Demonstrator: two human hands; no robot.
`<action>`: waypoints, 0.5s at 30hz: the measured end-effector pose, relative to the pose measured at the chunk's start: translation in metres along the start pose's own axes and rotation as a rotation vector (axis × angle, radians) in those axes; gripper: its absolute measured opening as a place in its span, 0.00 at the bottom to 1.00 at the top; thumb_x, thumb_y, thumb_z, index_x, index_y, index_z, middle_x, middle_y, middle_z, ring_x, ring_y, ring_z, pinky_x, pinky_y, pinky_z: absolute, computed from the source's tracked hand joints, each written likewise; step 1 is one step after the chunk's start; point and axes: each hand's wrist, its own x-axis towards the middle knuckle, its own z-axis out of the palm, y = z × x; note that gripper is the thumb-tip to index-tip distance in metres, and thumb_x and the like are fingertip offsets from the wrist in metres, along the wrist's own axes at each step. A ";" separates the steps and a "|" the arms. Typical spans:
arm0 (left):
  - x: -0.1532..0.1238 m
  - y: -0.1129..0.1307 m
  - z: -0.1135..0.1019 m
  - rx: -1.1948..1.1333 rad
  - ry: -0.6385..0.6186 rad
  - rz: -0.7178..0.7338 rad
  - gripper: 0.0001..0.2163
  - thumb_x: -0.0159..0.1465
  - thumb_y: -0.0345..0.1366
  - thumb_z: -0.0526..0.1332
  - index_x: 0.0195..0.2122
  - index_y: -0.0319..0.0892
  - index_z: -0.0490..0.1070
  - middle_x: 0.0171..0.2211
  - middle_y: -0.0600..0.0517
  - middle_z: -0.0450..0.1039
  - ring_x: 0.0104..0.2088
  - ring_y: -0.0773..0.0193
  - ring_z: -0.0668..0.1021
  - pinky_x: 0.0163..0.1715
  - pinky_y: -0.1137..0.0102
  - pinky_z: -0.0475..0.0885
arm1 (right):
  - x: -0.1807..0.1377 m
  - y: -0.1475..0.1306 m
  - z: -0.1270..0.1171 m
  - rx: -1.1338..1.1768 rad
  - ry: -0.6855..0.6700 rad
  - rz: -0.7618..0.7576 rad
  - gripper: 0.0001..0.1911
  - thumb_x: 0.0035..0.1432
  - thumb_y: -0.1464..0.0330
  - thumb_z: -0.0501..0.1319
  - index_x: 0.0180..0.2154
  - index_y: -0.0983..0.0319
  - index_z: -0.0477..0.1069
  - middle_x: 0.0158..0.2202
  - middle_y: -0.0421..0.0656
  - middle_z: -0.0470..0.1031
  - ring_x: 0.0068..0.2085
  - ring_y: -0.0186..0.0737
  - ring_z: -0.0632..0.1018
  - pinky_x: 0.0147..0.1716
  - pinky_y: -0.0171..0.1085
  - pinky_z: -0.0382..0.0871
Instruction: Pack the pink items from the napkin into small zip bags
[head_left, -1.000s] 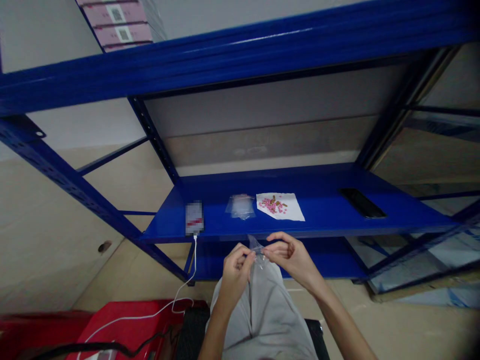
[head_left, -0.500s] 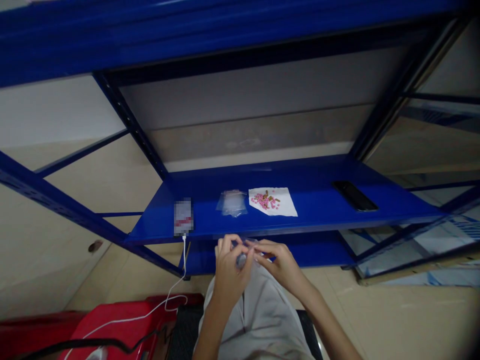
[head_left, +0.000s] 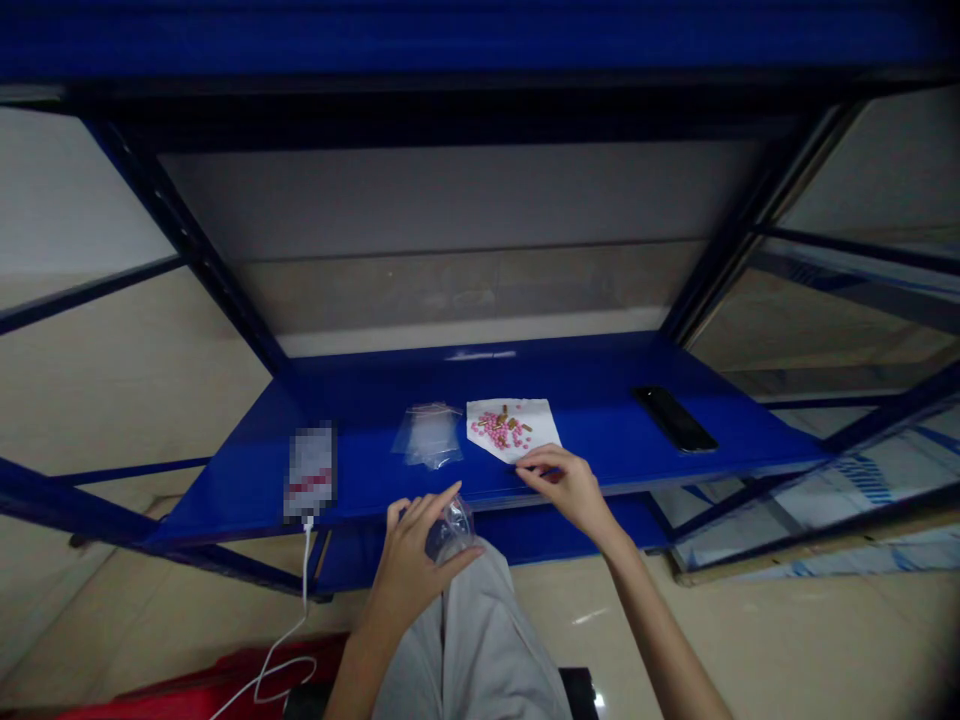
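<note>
The blue shelf (head_left: pixel 615 440) is bearing the white paper (head_left: pixel 538 446), whose near edge the right hand (head_left: pixel 570 485) is now touching, having left the clear bag (head_left: pixel 450 528), its grip seemingly pressed together. The left hand (head_left: pixel 411 560) is pinching that bag alone, below the shelf front; pink pills (head_left: pixel 501 428) are lying on the paper.

I see a deep blue shelf (head_left: pixel 600 445) filling the view. The paper (head_left: pixel 534 432) on it is plain white, speckled with bright pink pills (head_left: pixel 495 428) and a few brownish pills (head_left: pixel 504 410). The stack of bags (head_left: pixel 429 440) is clear and colourless, as is the small bag (head_left: pixel 450 525) in my left hand (head_left: pixel 409 560). The phone (head_left: pixel 673 418) is glossy black, the cable (head_left: pixel 307 560) white, my trousers (head_left: pixel 472 650) light grey, the floor (head_left: pixel 750 630) pale beige.
</note>
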 end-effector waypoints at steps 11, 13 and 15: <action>-0.006 0.006 0.015 -0.692 -0.067 -0.309 0.21 0.53 0.40 0.62 0.48 0.41 0.68 0.28 0.53 0.70 0.29 0.67 0.71 0.33 0.73 0.66 | 0.093 0.063 -0.003 -0.465 0.101 -0.009 0.11 0.55 0.64 0.57 0.38 0.55 0.75 0.40 0.42 0.73 0.37 0.38 0.75 0.31 0.32 0.64; -0.006 0.007 0.014 -0.801 -0.078 -0.299 0.26 0.50 0.39 0.64 0.51 0.41 0.65 0.29 0.53 0.69 0.31 0.67 0.71 0.34 0.73 0.66 | 0.098 0.066 0.001 -0.492 0.126 0.014 0.10 0.55 0.64 0.57 0.36 0.56 0.76 0.40 0.42 0.73 0.35 0.38 0.75 0.29 0.32 0.63; -0.006 0.008 0.012 -0.820 -0.083 -0.298 0.33 0.45 0.37 0.68 0.54 0.43 0.62 0.32 0.53 0.69 0.31 0.67 0.71 0.36 0.72 0.67 | 0.100 0.068 0.003 -0.508 0.162 0.045 0.10 0.54 0.64 0.57 0.34 0.57 0.76 0.40 0.43 0.73 0.34 0.37 0.75 0.27 0.31 0.62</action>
